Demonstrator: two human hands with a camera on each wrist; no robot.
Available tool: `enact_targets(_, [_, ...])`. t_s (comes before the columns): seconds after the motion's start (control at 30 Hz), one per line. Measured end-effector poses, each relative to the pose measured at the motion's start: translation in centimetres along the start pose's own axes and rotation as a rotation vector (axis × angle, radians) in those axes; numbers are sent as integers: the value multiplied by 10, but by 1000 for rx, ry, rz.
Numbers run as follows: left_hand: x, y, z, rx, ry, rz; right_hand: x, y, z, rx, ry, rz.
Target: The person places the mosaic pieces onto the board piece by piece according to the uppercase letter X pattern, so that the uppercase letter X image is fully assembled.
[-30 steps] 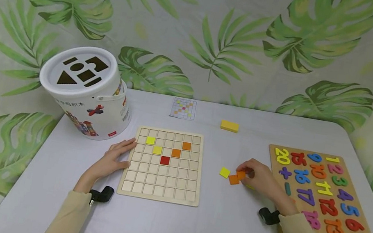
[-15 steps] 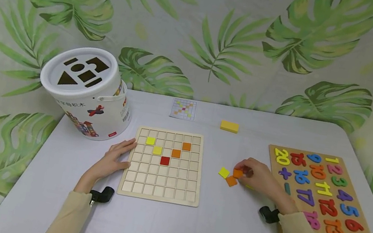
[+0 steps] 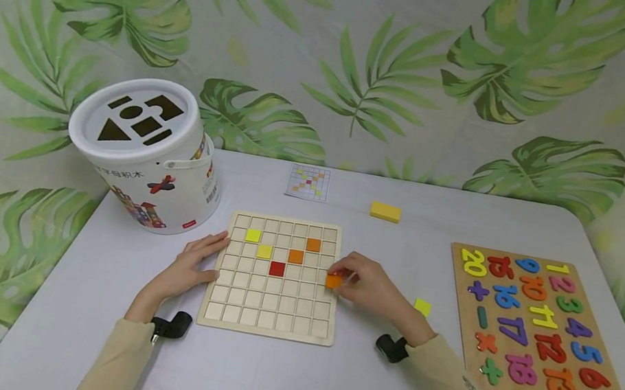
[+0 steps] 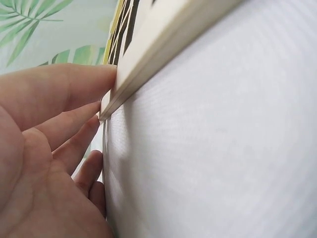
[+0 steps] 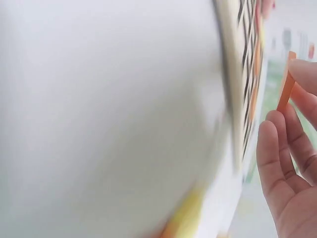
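Observation:
My left hand [image 3: 182, 271] rests along the left side of the wooden grid board [image 3: 266, 331], fingers extended. In the left wrist view its thumb and fingertips touch the board's edge [image 4: 148, 54]. Over the board's right rim, my right hand [image 3: 367, 290] pinches an orange square tile [image 3: 333, 281] between thumb and fingers. The right wrist view shows this orange tile [image 5: 286, 85] held on edge, raised off the board. Set in the grid are a red tile [image 3: 277, 269], yellow tiles [image 3: 253, 235] and orange tiles [image 3: 296, 257].
A loose yellow tile [image 3: 422, 307] lies beside the right wrist; the right hand and forearm hide the spot around it. A pattern card [image 3: 308, 183] and a yellow block [image 3: 385, 212] lie at the back. A white bucket [image 3: 146, 159] stands left, a number board [image 3: 567, 351] right.
My right hand has picked up an orange tile from the loose tiles and carried it left to the board's right edge. The left hand stays in place.

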State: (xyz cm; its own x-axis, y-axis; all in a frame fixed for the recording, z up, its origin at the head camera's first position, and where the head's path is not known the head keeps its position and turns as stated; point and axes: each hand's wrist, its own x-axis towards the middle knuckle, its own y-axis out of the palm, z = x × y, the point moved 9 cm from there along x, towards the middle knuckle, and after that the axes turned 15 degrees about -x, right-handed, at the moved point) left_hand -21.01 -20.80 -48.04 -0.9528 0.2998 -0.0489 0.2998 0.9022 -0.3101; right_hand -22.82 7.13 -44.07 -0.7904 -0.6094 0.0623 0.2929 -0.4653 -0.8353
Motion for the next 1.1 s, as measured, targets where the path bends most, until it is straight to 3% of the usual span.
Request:
enact_targets(0.23, [0,1,-1,17,14,8,34,38,44,3,-80,62])
enact_targets(0.47, [1,1,-1,16,15,3,58,62,77,-55,-120,118])
enact_targets(0.7, [-1,1,0,27,3,10,71,75,88,-181,-102,144])
enact_targets(1.1, [1,1,2,-2,-22,5,73,78,89,-203,-64,141])
